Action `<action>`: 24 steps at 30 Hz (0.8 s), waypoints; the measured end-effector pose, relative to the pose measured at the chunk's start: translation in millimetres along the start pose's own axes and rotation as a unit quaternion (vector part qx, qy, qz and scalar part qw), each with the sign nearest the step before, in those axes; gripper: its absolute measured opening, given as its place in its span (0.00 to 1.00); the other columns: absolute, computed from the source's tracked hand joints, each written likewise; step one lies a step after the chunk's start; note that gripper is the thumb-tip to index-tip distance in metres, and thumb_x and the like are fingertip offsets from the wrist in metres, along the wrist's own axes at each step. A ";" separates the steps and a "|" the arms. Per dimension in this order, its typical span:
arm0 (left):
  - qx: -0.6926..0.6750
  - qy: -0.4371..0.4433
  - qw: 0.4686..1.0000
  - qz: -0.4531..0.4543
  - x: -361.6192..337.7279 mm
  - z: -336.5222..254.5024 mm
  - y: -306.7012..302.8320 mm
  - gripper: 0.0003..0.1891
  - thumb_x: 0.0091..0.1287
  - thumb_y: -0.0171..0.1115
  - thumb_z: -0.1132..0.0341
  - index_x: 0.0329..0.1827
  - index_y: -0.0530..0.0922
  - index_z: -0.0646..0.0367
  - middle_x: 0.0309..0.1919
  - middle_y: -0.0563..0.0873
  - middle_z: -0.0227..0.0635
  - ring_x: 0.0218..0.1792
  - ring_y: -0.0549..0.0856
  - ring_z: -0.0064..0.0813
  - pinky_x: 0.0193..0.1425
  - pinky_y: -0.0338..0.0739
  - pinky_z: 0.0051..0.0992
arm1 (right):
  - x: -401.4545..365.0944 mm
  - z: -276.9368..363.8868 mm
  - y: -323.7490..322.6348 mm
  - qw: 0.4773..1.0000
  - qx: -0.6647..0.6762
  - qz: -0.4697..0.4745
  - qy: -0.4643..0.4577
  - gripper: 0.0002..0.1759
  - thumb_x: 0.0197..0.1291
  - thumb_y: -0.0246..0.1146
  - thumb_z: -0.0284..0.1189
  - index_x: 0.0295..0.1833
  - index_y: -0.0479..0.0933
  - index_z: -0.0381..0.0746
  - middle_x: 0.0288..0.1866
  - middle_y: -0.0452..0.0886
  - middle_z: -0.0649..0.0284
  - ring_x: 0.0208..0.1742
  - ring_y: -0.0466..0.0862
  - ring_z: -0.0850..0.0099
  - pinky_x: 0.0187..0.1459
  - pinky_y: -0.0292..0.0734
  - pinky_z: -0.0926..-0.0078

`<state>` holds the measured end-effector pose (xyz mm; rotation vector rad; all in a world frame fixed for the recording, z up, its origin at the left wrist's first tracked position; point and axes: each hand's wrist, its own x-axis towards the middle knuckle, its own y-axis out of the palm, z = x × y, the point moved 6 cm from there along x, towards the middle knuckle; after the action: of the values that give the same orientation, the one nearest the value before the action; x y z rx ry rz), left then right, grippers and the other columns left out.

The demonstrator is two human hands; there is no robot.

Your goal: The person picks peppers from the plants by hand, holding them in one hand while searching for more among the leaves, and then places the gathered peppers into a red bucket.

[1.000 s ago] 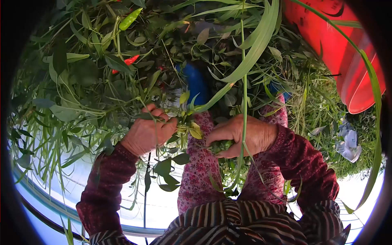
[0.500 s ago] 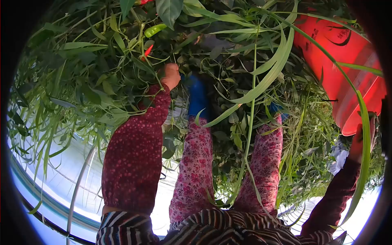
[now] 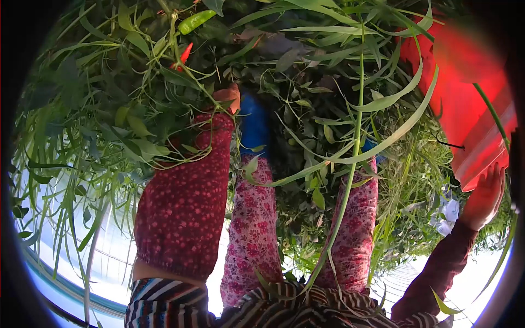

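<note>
My left hand (image 3: 228,98) is low among the dark pepper leaves, its fingers curled and partly hidden by foliage. What it holds, if anything, does not show. A thin green stem (image 3: 203,90) runs down past its wrist. Above it hang a red chili pepper (image 3: 185,54) and a green chili pepper (image 3: 196,22). At the far right, my right hand (image 3: 484,198) has its fingers along the rim of a tilted red bucket (image 3: 445,82) and appears to grip it. The bucket's inside is not visible.
Blue boots (image 3: 254,124) stand amid the plants, below flowered trousers (image 3: 254,235). Long grass blades (image 3: 394,136) cross the view in front of the legs and bucket. A whitish crumpled thing (image 3: 447,214) lies beside my right wrist. Dense leaves surround both arms.
My right hand shows more fully now, its fingers against the bucket rim. The bucket's rim end sits slightly lower in view. My left hand remains among the leaves, its fingers more covered.
</note>
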<state>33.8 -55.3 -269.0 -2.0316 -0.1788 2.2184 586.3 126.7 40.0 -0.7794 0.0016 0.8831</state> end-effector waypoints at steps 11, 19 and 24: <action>-0.112 0.237 0.965 0.000 -106.3 28.8 -34.1 0.09 0.53 0.62 0.64 0.30 0.79 0.61 0.28 0.80 0.42 0.35 0.81 0.47 0.40 0.76 0.39 | -259.9 -28.4 182.1 0.792 0.065 0.548 0.262 0.09 0.63 0.55 0.20 0.48 0.74 0.33 0.36 0.81 0.63 0.38 0.80 0.79 0.41 0.75 0.82; -0.069 0.318 0.945 -0.036 -120.8 31.6 -39.6 0.10 0.49 0.60 0.64 0.26 0.79 0.63 0.28 0.81 0.42 0.33 0.81 0.47 0.37 0.75 0.42 | -351.8 -76.8 351.7 0.710 -0.211 0.615 -0.270 0.24 0.52 0.60 0.30 0.57 0.68 0.38 0.49 0.78 0.52 0.46 0.80 0.52 0.46 0.76 0.60; -0.073 0.312 0.946 -0.050 -113.7 24.4 -37.9 0.10 0.48 0.60 0.64 0.23 0.78 0.63 0.25 0.80 0.47 0.30 0.81 0.50 0.35 0.74 0.43 | -371.6 -104.1 372.8 0.619 -0.296 0.721 -0.097 0.20 0.52 0.60 0.34 0.49 0.70 0.36 0.44 0.81 0.49 0.47 0.82 0.52 0.46 0.75 0.52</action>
<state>19.9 -37.8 -148.8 -2.6157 -0.3700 1.4395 116.9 -51.5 -149.4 -1.2751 0.1814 2.6317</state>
